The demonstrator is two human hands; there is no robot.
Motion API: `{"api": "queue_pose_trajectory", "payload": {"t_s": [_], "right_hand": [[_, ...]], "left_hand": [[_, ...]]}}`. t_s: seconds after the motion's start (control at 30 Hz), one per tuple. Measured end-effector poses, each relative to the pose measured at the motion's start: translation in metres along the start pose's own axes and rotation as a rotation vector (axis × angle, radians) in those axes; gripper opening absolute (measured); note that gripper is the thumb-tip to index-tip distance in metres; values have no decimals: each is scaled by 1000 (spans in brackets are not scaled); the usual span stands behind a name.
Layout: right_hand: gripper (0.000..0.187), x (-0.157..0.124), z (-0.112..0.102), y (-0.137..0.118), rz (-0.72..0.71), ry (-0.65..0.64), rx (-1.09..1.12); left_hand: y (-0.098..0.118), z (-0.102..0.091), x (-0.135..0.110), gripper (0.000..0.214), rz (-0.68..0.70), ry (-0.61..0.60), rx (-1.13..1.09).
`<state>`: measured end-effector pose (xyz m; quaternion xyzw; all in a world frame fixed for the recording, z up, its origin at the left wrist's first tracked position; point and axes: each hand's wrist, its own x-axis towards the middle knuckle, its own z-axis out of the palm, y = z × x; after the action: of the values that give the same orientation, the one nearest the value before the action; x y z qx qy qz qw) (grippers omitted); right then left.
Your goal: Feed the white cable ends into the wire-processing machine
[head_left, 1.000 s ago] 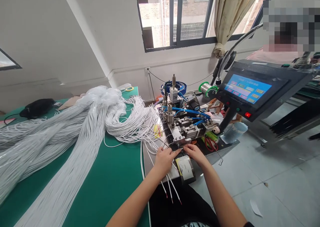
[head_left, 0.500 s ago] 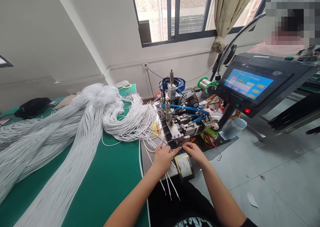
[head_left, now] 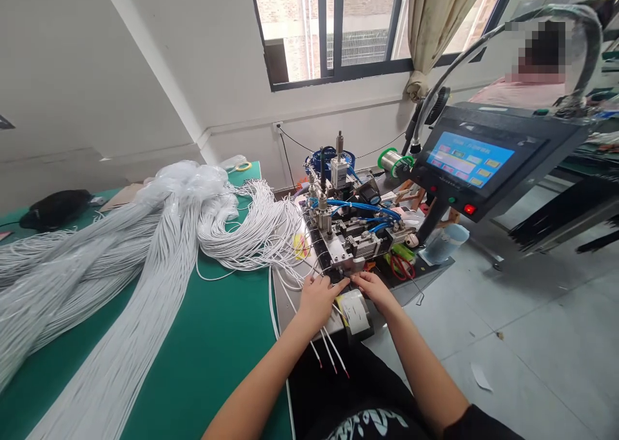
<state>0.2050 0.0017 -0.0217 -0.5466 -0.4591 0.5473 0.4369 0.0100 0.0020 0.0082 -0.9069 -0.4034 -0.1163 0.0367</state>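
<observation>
My left hand [head_left: 316,300] is closed over white cables [head_left: 327,341] at the front of a small bench machine [head_left: 342,246]. Its index finger stretches toward the machine's front block. From under the palm, a few cable ends with reddish tips hang over the bench edge toward my lap. My right hand [head_left: 376,291] meets the left fingertips from the other side, thumb and forefinger pinched together just below the metal block [head_left: 358,264]. What sits in that pinch is too small to make out. A box-like block with a pale label [head_left: 355,312] lies beneath the hands.
Bundles of white cable [head_left: 164,253] cover much of the green table [head_left: 217,350] on the left. A control screen [head_left: 471,159] stands at right, near a solder wire spool [head_left: 393,161], red-handled scissors [head_left: 402,267] and a plastic container [head_left: 447,243]. Behind it sits another person [head_left: 525,93].
The view has turned slightly to the right. Both hands stay together at the machine's front, with only a small shift of the fingers. The hanging cable ends have swung a little.
</observation>
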Motion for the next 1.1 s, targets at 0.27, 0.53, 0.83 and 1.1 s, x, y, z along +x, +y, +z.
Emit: {"api": "queue_pose_trajectory", "payload": {"t_s": [0.27, 0.53, 0.83, 1.1], "right_hand": [[38, -23, -12, -14, -174, 166, -352], [28, -73, 9, -56, -351, -30, -621], [22, -80, 55, -50, -407, -164, -723], [22, -66, 46, -39, -472, 111, -703]], "left_hand": [[-10, 4, -13, 46, -2, 187, -92], [-8, -3, -16, 46, -111, 212, -115], [-9, -3, -16, 41, -92, 227, -154], [-9, -2, -12, 39, -69, 294, -187]]}}
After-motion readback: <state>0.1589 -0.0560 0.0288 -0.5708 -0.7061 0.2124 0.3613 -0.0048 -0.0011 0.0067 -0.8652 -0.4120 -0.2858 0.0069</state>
